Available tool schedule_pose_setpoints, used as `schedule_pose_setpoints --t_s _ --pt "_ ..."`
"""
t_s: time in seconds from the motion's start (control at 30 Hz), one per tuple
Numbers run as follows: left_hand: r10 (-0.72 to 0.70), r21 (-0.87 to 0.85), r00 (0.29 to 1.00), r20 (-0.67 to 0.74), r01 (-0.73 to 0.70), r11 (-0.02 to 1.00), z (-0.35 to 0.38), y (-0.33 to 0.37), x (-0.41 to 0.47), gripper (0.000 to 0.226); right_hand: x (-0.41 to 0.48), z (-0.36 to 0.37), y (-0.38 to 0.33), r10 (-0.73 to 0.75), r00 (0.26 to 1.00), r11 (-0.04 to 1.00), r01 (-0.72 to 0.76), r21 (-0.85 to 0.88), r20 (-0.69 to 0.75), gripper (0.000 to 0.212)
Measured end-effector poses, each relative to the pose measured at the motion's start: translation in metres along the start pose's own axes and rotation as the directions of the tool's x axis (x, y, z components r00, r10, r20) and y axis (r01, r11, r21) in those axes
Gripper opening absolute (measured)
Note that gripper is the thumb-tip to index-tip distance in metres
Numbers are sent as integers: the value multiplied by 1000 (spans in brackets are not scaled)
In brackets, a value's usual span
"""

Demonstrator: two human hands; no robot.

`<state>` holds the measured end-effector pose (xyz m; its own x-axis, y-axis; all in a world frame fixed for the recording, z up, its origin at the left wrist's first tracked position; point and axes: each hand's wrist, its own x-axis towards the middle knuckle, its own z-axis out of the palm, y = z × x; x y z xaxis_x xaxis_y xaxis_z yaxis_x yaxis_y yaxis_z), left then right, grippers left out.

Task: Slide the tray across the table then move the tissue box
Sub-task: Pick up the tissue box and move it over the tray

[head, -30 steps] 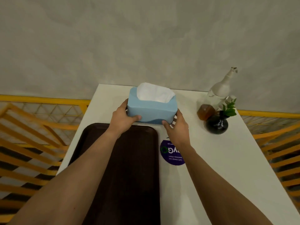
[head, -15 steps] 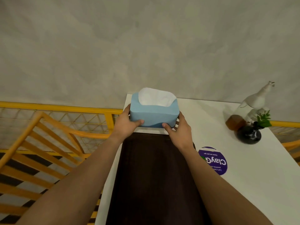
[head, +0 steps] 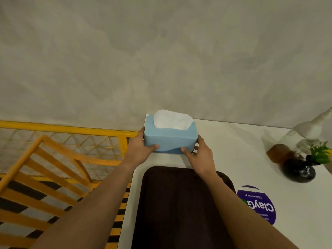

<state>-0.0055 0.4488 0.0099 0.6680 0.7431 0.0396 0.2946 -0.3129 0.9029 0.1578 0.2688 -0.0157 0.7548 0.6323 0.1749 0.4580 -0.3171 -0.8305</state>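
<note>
Head view: both hands — left (head: 139, 150), right (head: 199, 155) — clasp the box (head: 169, 139) by its ends, fingers wrapped, at the table's (head: 233, 141) far-left corner beyond the tray (head: 179, 203); best set down level, clear of the edge.

Two bare forearms, sleeveless as far as the lower frame edge, reaching up from the bottom corners. Left hand (head: 139, 150) and right hand (head: 200, 156) both ungloved, with no rings, watch or bands visible. Thumbs with short, plain nails in sight; other fingers mostly hidden. No markings or tattoos discernible on either arm in the dim, soft lighting.
</note>
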Motion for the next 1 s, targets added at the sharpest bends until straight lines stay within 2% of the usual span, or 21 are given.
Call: schedule_pose_setpoints --t_s 0.37,0.57,0.73,0.87,1.0 --pt "-14 -21 1000 -1 14 1000 10 -25 38 88 44 22 22 -6 1000 1000 6 15 19 67" --pt "-29 29 999 33 28 999 11 -30 61 100 73 23 24 -20 997 998 24 -51 68 67" --pt "-45 179 999 -27 49 983 15 -34 81 92 97 22 31 -8 994 994 19 -109 105 68" --pt "-62 212 997 -47 71 975 16 -38 92 75 108 24 36 -3 992 988 22 -151 125 67" --pt "-62 210 997 -48 71 975 15 -40 99 69 118 28 41 -3 991 974 33 -222 137 59"
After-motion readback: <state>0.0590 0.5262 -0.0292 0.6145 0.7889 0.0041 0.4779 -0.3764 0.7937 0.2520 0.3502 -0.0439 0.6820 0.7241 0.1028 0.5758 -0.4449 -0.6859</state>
